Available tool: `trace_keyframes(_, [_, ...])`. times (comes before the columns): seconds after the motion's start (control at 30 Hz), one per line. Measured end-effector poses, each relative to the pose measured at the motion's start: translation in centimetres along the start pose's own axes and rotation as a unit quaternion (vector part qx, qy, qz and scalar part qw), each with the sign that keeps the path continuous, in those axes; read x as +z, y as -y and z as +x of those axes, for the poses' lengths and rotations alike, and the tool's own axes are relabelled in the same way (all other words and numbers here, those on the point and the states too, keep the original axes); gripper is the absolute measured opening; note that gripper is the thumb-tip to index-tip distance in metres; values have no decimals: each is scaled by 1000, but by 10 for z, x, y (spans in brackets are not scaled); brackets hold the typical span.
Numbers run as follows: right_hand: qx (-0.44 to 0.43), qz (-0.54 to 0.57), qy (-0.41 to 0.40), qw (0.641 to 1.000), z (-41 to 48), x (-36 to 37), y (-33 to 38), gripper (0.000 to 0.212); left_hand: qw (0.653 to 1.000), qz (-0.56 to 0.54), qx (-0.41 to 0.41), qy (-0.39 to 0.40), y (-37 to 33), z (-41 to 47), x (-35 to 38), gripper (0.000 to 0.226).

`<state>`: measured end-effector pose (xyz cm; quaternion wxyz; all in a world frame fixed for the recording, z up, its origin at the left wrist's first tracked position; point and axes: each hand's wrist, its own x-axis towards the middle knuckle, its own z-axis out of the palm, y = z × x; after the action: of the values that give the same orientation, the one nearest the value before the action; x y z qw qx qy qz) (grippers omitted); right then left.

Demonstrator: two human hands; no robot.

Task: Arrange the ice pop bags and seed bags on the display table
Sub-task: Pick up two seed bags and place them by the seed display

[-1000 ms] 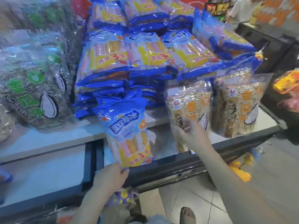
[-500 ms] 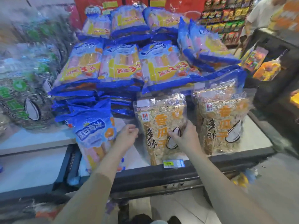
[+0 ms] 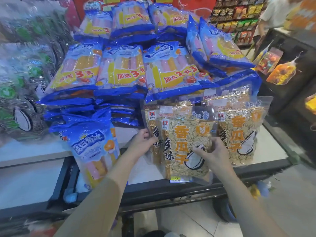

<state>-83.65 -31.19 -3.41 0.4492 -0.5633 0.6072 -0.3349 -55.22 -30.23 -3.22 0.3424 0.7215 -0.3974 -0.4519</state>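
Observation:
Blue ice pop bags (image 3: 130, 72) lie stacked in rows across the back of the white display table (image 3: 34, 151). One ice pop bag (image 3: 93, 147) stands alone, leaning at the table's front edge. Clear seed bags with orange print stand at the front right. My right hand (image 3: 212, 154) grips the front seed bag (image 3: 186, 144) at its lower right. My left hand (image 3: 142, 142) holds the left edge of the seed bag behind it (image 3: 151, 124). Another seed bag (image 3: 239, 134) stands to the right.
Bags of dark seeds with green print (image 3: 22, 86) fill the left side. A black counter (image 3: 294, 53) with hanging orange toy packs (image 3: 280, 72) stands to the right. A person (image 3: 273, 12) stands by snack shelves (image 3: 234, 16) at the back right. Tiled floor lies below.
My left hand let go of the standing ice pop bag and moved right to the seed bags. My right hand stayed on the front seed bag, which now stands nearer the table's front edge.

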Motion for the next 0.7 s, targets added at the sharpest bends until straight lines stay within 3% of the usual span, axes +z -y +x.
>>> trace_keyframes(0.13, [-6,6,-3,1000,0,-20,-4,56,1000,19,9,6,-1,10,9,68])
trace_keyframes(0.27, [-3,15,-2,1000,-5,-32,-4,38,1000,10,4,-29,-3,14,19,55])
trace_keyframes(0.4, [-7,35,-6,999,-6,-38,-10,38,999,-16,-5,-36,-2,12,22,49])
trace_keyframes(0.5, [-15,58,-2,998,-5,-39,-16,89,998,-36,-5,-42,0,7,23,45])
trace_keyframes(0.53, [-17,66,2,998,-5,-40,-16,91,998,-48,-2,-41,2,6,24,45])
trace_keyframes(0.7, [-22,83,16,996,-11,-51,-14,41,995,-81,22,-56,-3,-15,29,42])
